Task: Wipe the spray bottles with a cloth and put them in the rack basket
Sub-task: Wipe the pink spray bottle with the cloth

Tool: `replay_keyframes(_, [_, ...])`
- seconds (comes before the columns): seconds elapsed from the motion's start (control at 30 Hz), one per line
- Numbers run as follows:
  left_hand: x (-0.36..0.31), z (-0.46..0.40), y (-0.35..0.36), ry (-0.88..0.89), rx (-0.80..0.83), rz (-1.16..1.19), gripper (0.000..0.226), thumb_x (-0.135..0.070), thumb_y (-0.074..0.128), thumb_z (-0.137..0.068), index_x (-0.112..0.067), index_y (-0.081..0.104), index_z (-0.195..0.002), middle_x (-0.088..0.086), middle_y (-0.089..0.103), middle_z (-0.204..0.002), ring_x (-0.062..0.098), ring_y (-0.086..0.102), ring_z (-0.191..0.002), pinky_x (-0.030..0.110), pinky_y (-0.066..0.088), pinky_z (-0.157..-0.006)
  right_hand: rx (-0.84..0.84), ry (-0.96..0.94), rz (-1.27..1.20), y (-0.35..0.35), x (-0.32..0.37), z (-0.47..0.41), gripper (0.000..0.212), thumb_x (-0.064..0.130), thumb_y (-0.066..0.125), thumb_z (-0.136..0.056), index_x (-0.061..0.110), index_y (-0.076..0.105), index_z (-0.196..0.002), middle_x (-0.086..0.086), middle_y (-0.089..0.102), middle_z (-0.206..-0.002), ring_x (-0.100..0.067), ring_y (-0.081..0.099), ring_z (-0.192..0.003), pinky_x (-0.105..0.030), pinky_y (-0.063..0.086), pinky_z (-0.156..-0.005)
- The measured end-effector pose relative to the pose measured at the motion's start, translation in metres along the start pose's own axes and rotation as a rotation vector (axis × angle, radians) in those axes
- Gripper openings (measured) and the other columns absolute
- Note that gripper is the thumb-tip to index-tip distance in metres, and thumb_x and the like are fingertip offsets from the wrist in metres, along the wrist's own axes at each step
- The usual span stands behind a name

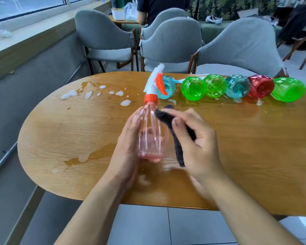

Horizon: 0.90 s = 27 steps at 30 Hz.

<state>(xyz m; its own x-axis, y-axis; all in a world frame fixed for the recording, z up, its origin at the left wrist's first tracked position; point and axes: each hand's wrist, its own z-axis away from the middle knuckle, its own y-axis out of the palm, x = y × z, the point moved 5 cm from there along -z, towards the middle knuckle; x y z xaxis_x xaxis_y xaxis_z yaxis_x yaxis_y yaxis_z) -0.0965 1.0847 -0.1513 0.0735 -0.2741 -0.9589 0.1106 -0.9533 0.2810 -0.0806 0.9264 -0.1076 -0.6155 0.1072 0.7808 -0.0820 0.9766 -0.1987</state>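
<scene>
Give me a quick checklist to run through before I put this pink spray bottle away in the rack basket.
1. Bottle secure: ok. The left hand grips the pink spray bottle upright above the table.
2. Cloth in hand: ok. The right hand pinches the dark cloth against the bottle's shoulder.
3. Bottle wiped dry: cannot tell. The hands are blurred.
4. Rack basket in reach: cannot tell. No basket shows in this view.
5. Table dry: not ok. Puddles and foam lie on the wood.
6. Other bottles done: cannot tell. Six bottles lie in a row along the far edge, with wet patches beneath some.
</scene>
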Motion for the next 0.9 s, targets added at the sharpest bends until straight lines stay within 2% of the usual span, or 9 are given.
replay_keyframes(0.1, [0.004,0.005,0.01,0.036,0.053,-0.049,0.057,-0.058,0.054,-0.098,-0.034,0.057,-0.15,-0.002,0.067,-0.145,0.025,0.063,-0.136,0.061,0.05,-0.111,-0.127,0.046,0.045,-0.007,-0.01,-0.011,0.026,0.021,0.055,-0.109,0.023,0.072,-0.129,-0.002,0.069,-0.107,-0.015,0.066,-0.106,-0.033,0.053,-0.095])
replay_keyframes(0.17, [0.007,0.004,0.01,0.044,0.057,-0.029,0.054,-0.053,0.053,-0.102,-0.03,0.057,-0.151,0.002,0.067,-0.146,0.027,0.062,-0.137,0.061,0.047,-0.115,-0.101,0.035,0.077,-0.003,-0.014,-0.006,0.027,0.02,0.055,-0.109,0.02,0.073,-0.129,-0.003,0.068,-0.108,-0.017,0.067,-0.107,-0.036,0.054,-0.095])
replay_keyframes(0.23, [0.009,0.002,0.005,0.028,0.02,0.002,0.053,-0.056,0.054,-0.103,-0.029,0.059,-0.149,0.006,0.069,-0.142,0.034,0.065,-0.132,0.06,0.052,-0.107,-0.036,-0.026,0.139,0.003,-0.012,0.002,0.027,0.02,0.056,-0.107,0.017,0.074,-0.128,-0.001,0.062,-0.099,-0.016,0.065,-0.095,-0.031,0.052,-0.084])
replay_keyframes(0.37, [0.01,0.001,-0.006,-0.066,-0.058,0.092,0.061,-0.063,0.048,-0.103,-0.021,0.061,-0.145,0.016,0.075,-0.124,0.029,0.073,-0.095,0.033,0.061,-0.063,0.137,-0.14,0.173,0.016,-0.006,0.017,0.026,0.02,0.059,-0.107,0.017,0.075,-0.127,-0.002,0.056,-0.095,-0.015,0.06,-0.084,-0.024,0.046,-0.076])
replay_keyframes(0.43, [0.012,-0.001,-0.011,-0.103,-0.1,0.115,0.07,-0.068,0.05,-0.099,-0.016,0.061,-0.145,0.015,0.077,-0.117,0.025,0.075,-0.088,0.032,0.06,-0.061,0.245,-0.141,0.163,0.022,-0.005,0.02,0.026,0.022,0.06,-0.106,0.02,0.076,-0.126,-0.001,0.055,-0.096,-0.014,0.059,-0.085,-0.022,0.045,-0.077])
replay_keyframes(0.53, [0.007,-0.001,-0.012,-0.072,-0.131,0.091,0.068,-0.072,0.052,-0.099,-0.024,0.06,-0.146,0.016,0.074,-0.129,0.028,0.077,-0.102,0.038,0.062,-0.07,0.338,-0.037,0.066,0.023,-0.008,0.017,0.025,0.024,0.06,-0.106,0.022,0.077,-0.124,0.001,0.056,-0.093,-0.016,0.06,-0.084,-0.019,0.044,-0.077])
replay_keyframes(0.67, [0.003,0.002,0.0,-0.008,-0.093,0.109,0.049,-0.048,0.062,-0.102,-0.043,0.051,-0.15,-0.002,0.07,-0.139,0.023,0.074,-0.117,0.044,0.064,-0.071,0.02,0.208,-0.234,0.005,-0.015,0.006,0.028,0.032,0.054,-0.106,0.025,0.075,-0.123,0.008,0.072,-0.102,0.001,0.066,-0.091,-0.011,0.045,-0.083])
replay_keyframes(0.83, [0.003,0.006,0.005,0.065,-0.056,0.044,0.064,-0.041,0.079,-0.091,-0.041,0.054,-0.149,-0.004,0.072,-0.138,0.026,0.071,-0.124,0.041,0.061,-0.081,-0.124,0.346,-0.375,0.009,-0.021,0.01,0.026,0.034,0.053,-0.102,0.04,0.073,-0.118,0.006,0.074,-0.124,-0.015,0.067,-0.121,-0.038,0.05,-0.108])
replay_keyframes(0.9, [0.003,0.008,0.002,0.086,-0.081,0.026,0.068,-0.049,0.082,-0.083,-0.046,0.056,-0.146,-0.004,0.07,-0.141,0.025,0.069,-0.129,0.054,0.056,-0.102,-0.12,0.416,-0.463,0.015,-0.023,0.014,0.027,0.035,0.054,-0.101,0.042,0.074,-0.117,0.002,0.074,-0.126,-0.019,0.067,-0.123,-0.042,0.05,-0.11])
